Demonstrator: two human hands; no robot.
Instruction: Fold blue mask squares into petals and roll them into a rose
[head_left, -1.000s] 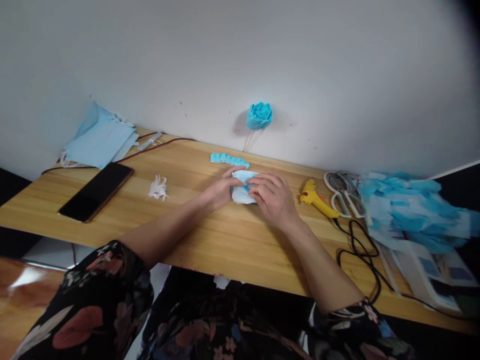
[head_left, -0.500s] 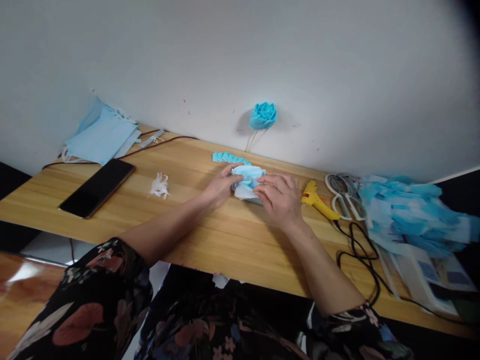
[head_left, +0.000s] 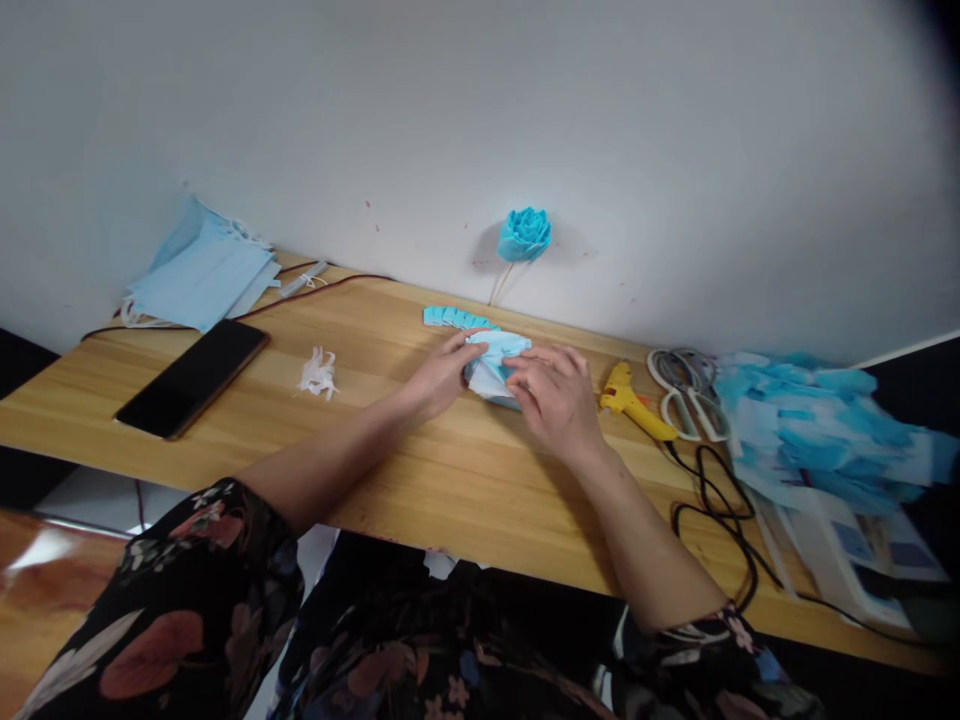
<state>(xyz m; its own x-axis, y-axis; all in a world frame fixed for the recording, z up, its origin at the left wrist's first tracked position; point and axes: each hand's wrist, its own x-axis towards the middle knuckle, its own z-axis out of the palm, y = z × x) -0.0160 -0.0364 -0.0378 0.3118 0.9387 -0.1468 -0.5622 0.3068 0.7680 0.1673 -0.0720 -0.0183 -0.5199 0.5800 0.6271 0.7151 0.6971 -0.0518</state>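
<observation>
A crumpled light-blue and white face mask (head_left: 491, 378) is between my two hands over the middle of the table. My left hand (head_left: 444, 375) grips its left edge, thumb on top. My right hand (head_left: 559, 395) pinches its right side between bent fingers and thumb. The part under my fingers is hidden. Just behind the mask lies a row of small overlapping blue squares (head_left: 454, 318). Beyond that, a blue flower (head_left: 525, 235) on thin sticks leans against the wall.
At the left are a stack of masks (head_left: 202, 280), a black phone (head_left: 193, 378) and white scraps (head_left: 318, 372). To the right are a yellow glue gun (head_left: 634, 402), white-handled scissors (head_left: 694, 412), a black cord (head_left: 720, 490) and a heap of blue cut pieces (head_left: 817, 420).
The mask's folds have shifted slightly, and its front looks flatter. My right fingers have moved a little on it. Both hands still hold it in nearly the same place.
</observation>
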